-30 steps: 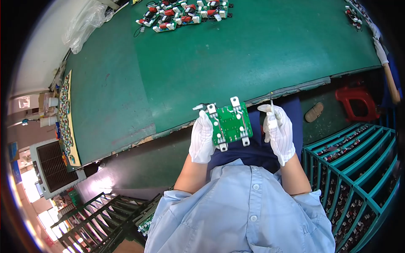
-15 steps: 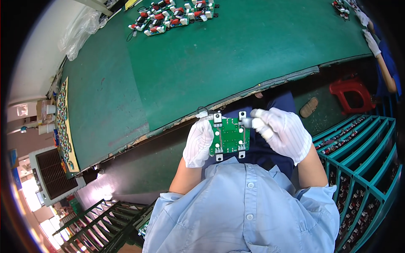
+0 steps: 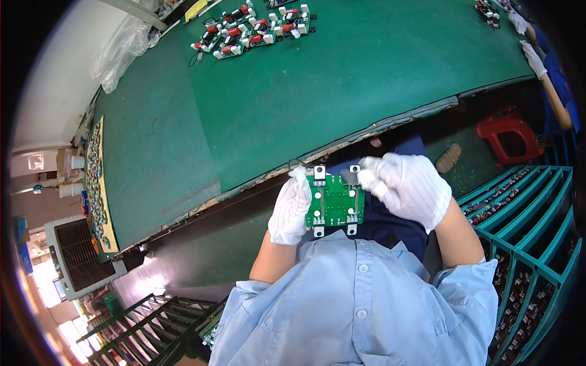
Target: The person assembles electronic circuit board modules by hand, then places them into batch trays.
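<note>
My left hand (image 3: 290,208), in a white striped glove, is closed on the left edge of a green circuit board (image 3: 336,204). The board's solder side faces up, with white round spots and metal tabs jutting from its far and near edges. At its far right corner, my gloved right hand (image 3: 418,186) pinches a small grey flat piece (image 3: 350,177) against or just above the board. Its kind is too small to make out. A short dark cable loop (image 3: 297,163) shows beyond my left fingertips.
Ahead stands a green-topped table (image 3: 274,116) with a worn front edge. Several assembled circuit boards (image 3: 256,30) lie on its far side. To my right are a teal rack (image 3: 519,244) holding parts and a red stool (image 3: 510,137). A co-worker's gloved hand (image 3: 534,59) shows far right.
The board and my left hand have shifted slightly right and nearer in the view. My right hand stays by the far right corner, its fingers moved a little with the grey piece.
</note>
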`<state>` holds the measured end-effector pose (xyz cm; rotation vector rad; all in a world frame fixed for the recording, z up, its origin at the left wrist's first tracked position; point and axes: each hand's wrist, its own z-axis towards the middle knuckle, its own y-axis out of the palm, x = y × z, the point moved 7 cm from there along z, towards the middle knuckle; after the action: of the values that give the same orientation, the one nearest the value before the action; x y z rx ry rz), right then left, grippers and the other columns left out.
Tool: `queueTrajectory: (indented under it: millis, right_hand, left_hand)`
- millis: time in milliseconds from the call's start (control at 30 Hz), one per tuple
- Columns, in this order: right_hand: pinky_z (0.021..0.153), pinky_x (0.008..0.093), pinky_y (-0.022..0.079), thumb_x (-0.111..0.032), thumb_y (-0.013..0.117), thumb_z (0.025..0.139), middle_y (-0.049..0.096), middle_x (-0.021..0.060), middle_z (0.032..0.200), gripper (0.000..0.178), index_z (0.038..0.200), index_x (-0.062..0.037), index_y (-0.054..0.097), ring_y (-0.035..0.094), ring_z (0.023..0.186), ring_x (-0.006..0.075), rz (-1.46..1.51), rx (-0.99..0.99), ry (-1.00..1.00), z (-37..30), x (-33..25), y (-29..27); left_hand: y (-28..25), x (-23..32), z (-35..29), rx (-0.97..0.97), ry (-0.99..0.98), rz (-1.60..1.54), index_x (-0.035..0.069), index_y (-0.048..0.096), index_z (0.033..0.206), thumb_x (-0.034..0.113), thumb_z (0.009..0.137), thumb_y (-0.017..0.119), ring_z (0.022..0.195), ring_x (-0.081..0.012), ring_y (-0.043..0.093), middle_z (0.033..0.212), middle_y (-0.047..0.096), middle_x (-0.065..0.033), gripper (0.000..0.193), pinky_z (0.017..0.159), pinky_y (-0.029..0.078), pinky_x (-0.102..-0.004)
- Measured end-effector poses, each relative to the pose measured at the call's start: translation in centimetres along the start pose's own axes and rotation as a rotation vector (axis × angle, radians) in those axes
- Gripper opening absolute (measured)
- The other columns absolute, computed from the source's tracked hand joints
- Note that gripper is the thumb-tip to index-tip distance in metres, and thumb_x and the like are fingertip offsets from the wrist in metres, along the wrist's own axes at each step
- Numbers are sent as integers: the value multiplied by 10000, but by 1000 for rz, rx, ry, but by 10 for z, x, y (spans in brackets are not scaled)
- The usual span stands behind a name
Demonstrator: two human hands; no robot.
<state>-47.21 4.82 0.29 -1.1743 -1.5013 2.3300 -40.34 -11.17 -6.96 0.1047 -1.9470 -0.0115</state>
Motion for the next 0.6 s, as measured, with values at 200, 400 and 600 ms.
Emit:
queueTrajectory:
  millis: [200, 400, 600]
  right_hand:
    - [600, 283, 444, -176, 443, 915, 577, 54, 683, 263, 1021, 27, 573, 567, 612, 216, 203, 376, 4, -4, 46, -10]
    - [403, 161, 264, -213, 480, 916, 401, -60, 589, 298, 1132, -16, 534, 321, 452, 4, 1365, 21, 710, -19, 40, 61]
    - [388, 162, 291, -272, 492, 886, 427, -32, 615, 442, 1245, -21, 434, 349, 424, 15, 1291, 95, 619, 1, 13, 69]
  left_hand:
    - [16, -2, 7, 17, -234, -724, -13, 498, 1122, 690, 797, 334, 841, -243, 627, 996, 610, -148, 792, 773, 521, -346]
    - [15, 1, 26, -106, -184, -1077, -14, 406, 1236, 703, 785, 348, 935, -320, 590, 1136, 517, -229, 849, 734, 524, -491]
    - [14, 11, 21, -42, -174, -974, 30, 443, 1199, 702, 815, 254, 974, -263, 582, 1112, 547, -169, 796, 801, 512, -388]
